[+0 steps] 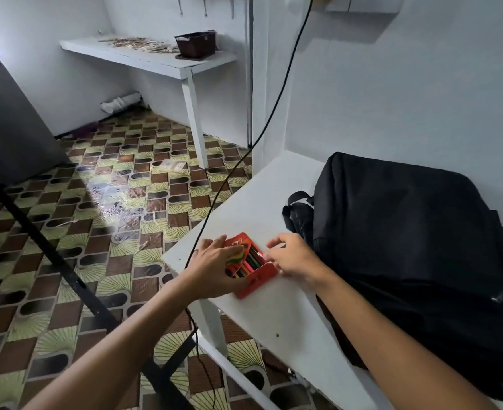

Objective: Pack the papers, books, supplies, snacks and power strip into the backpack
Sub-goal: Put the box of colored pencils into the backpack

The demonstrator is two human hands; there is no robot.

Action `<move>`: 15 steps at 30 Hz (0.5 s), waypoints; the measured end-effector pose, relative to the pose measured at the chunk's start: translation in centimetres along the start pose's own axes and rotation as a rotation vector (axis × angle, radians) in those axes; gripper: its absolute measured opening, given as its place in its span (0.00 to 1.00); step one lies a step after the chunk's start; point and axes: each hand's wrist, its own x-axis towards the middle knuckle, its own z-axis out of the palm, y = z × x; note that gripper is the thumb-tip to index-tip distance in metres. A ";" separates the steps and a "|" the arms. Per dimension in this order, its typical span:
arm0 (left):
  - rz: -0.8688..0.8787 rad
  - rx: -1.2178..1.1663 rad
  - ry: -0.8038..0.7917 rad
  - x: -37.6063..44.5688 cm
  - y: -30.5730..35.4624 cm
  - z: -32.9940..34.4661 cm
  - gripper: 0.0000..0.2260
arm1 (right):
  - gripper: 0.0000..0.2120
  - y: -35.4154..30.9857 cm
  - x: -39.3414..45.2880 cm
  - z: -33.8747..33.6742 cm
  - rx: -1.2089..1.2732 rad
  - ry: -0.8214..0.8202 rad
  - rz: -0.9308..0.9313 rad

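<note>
A red pencil box [251, 266] is lying flat near the left edge of the white table [288, 315], just beside the black backpack [416, 255]. Its clear window is showing coloured pencils in pink, green, yellow and red packed side by side. The left hand [214, 263] is resting on the box's left side, fingers curling around its near corner and gripping it. The right hand [293, 258] is touching the box's right edge, fingers bent and pinching at what looks like a small flap there. The backpack is lying on its side, filling the right part of the table, its straps hanging toward the box. A black cable [274, 108] is running down from the wall past the table's edge. Beyond, a white shelf [143, 59] is carrying a dark basket [197, 44], above a floor [81, 232] patterned in brown and green.
</note>
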 end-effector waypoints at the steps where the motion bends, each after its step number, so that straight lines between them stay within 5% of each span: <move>1: -0.016 -0.012 0.038 0.0 0.1 0.3 0.45 | 0.08 -0.1 -0.2 0.0 0.116 -0.031 0.026; 5: -0.067 -0.017 0.157 0.1 0.5 0.9 0.47 | 0.14 0.6 -0.9 -0.1 0.309 -0.039 0.019; 8: -0.098 -0.085 0.235 0.5 0.6 1.3 0.37 | 0.15 1.3 -1.2 0.0 0.375 0.034 -0.003; 10: -0.083 -0.241 0.295 0.7 0.8 1.5 0.30 | 0.17 1.6 -1.3 -0.1 0.360 0.105 -0.031; 15: -0.243 -0.782 0.230 1.0 1.1 0.1 0.34 | 0.17 1.6 -1.6 0.0 0.298 0.210 -0.097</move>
